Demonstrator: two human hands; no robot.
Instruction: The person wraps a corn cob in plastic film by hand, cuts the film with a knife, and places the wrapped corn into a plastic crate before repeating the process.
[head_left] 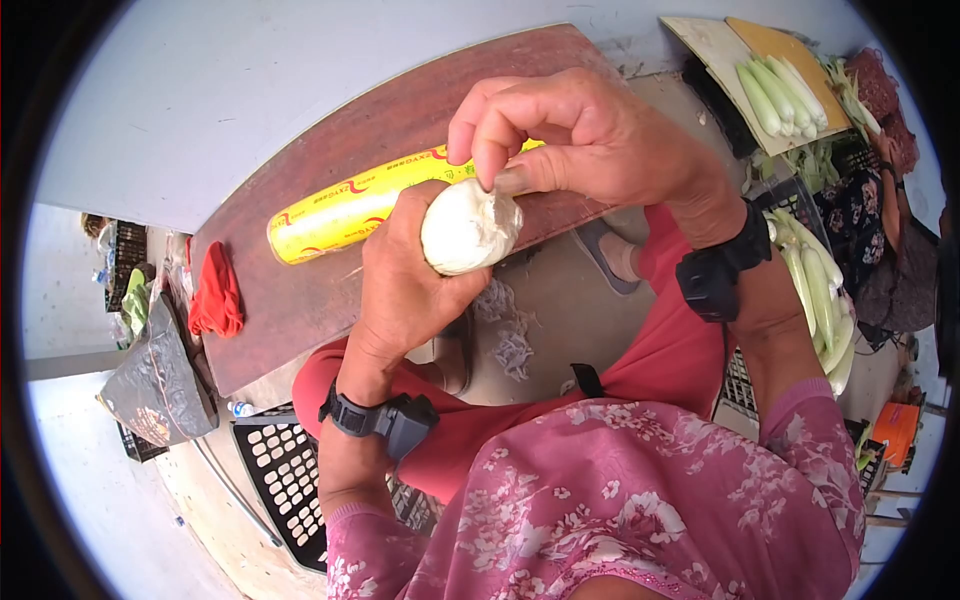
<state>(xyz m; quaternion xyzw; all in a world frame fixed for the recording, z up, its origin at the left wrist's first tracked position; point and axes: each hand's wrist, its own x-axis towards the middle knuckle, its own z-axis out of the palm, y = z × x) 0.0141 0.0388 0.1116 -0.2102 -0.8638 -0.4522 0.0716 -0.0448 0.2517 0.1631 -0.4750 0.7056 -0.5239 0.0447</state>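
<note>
Spanning upper left of view: reddish-brown table (285, 325); yellow printed roll (335, 212) on top. Left hand (405, 265) wrapped around pale vegetable (462, 230), near roll; right hand (590, 135), thumb and forefinger pressed together at its end

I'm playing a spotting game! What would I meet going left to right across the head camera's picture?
Red cloth → round white bundle held by the left hand → grey shoe → upper pile of pale green stalks → orange thing.
</note>
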